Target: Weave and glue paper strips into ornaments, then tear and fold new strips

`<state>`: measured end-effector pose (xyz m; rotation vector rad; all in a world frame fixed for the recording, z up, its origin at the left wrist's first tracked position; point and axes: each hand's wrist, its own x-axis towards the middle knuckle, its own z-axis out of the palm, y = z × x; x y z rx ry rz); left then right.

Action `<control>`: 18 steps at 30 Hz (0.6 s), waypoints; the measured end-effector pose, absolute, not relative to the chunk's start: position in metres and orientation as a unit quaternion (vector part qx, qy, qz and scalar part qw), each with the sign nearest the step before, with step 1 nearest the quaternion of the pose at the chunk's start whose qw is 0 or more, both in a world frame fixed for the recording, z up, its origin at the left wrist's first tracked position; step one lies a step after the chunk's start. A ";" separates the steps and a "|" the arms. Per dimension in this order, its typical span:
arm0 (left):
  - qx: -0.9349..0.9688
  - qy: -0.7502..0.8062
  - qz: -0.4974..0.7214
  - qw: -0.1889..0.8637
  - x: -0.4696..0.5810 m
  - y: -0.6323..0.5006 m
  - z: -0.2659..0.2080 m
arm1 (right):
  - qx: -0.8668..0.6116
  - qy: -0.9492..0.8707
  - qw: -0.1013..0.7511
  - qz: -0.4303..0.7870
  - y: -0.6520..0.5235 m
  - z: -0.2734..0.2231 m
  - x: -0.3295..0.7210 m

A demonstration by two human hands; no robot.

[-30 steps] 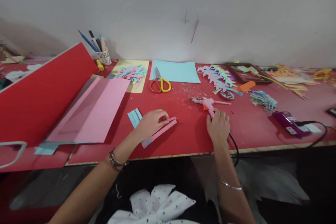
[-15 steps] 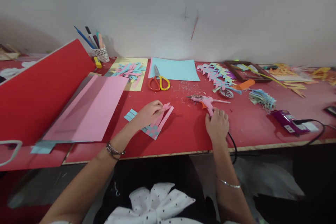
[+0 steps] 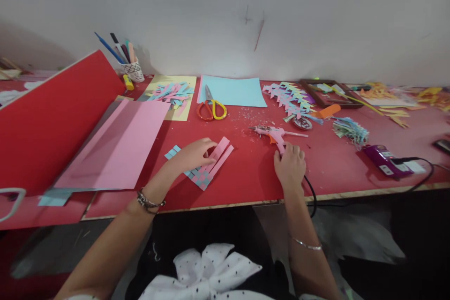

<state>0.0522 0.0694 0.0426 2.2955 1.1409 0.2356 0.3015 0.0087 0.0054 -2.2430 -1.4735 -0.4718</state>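
Note:
My left hand (image 3: 197, 153) hovers over or rests on a woven piece of pink and light-blue paper strips (image 3: 201, 179). Its thumb and fingers are apart, with the loose pink strips (image 3: 222, 148) fanning out beyond the fingertips. Whether the fingers touch the paper I cannot tell. On the right, my right hand (image 3: 290, 165) is wrapped round the handle of a pink hot glue gun (image 3: 274, 133). The gun lies on its side on the red table, nozzle pointing left, a glue stick poking out of its back.
Behind the weaving lie scissors (image 3: 212, 105) and a light-blue sheet (image 3: 239, 92). Pink sheets (image 3: 116, 150) and a red board (image 3: 59, 126) stand left, near a pen cup (image 3: 132, 71). Zigzag paper chains (image 3: 288, 99), a tassel (image 3: 350, 132) and a purple power strip (image 3: 386, 161) are right.
My left hand has loosened its pinch on a pink strip, and the thumb and fingers have parted. The raised strip now lies flatter. My right hand stays on the glue gun.

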 end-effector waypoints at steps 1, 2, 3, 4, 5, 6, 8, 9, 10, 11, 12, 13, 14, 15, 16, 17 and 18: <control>0.860 0.433 0.069 0.261 0.052 0.068 0.044 | -0.808 -0.527 0.203 -0.168 0.009 0.006 0.301; 0.863 0.438 0.059 0.245 0.051 0.068 0.045 | -0.810 -0.525 0.201 -0.167 0.009 0.006 0.301; 0.864 0.440 0.057 0.237 0.052 0.067 0.046 | -0.811 -0.524 0.200 -0.166 0.009 0.006 0.301; 0.863 0.442 0.062 0.236 0.052 0.066 0.047 | -0.809 -0.526 0.203 -0.167 0.009 0.006 0.301; 0.860 0.445 0.071 0.239 0.053 0.066 0.047 | -0.807 -0.527 0.207 -0.168 0.009 0.006 0.301; 0.856 0.449 0.082 0.245 0.053 0.066 0.047 | -0.804 -0.529 0.211 -0.170 0.008 0.005 0.301; 0.843 0.460 0.103 0.261 0.054 0.065 0.047 | -0.801 -0.533 0.213 -0.170 0.008 0.005 0.301; 0.837 0.462 0.112 0.271 0.054 0.066 0.046 | -0.802 -0.533 0.212 -0.169 0.008 0.005 0.301; 0.834 0.461 0.120 0.278 0.053 0.066 0.045 | -0.804 -0.532 0.207 -0.165 0.008 0.005 0.301; 0.834 0.455 0.129 0.283 0.053 0.066 0.045 | -0.807 -0.531 0.202 -0.161 0.008 0.006 0.301; 0.837 0.448 0.139 0.283 0.052 0.066 0.044 | -0.811 -0.530 0.195 -0.156 0.008 0.007 0.301; 0.840 0.441 0.150 0.278 0.050 0.066 0.043 | -0.814 -0.529 0.186 -0.151 0.008 0.009 0.302; 0.843 0.435 0.162 0.273 0.049 0.066 0.043 | -0.818 -0.529 0.174 -0.146 0.008 0.011 0.302; 0.842 0.432 0.176 0.270 0.047 0.066 0.042 | -0.820 -0.532 0.160 -0.140 0.008 0.013 0.303; 0.837 0.433 0.191 0.274 0.045 0.066 0.042 | -0.821 -0.536 0.145 -0.133 0.008 0.015 0.304; 0.828 0.435 0.206 0.286 0.043 0.065 0.042 | -0.821 -0.541 0.130 -0.127 0.008 0.017 0.305; 0.815 0.440 0.223 0.304 0.041 0.063 0.042 | -0.820 -0.548 0.115 -0.120 0.009 0.019 0.306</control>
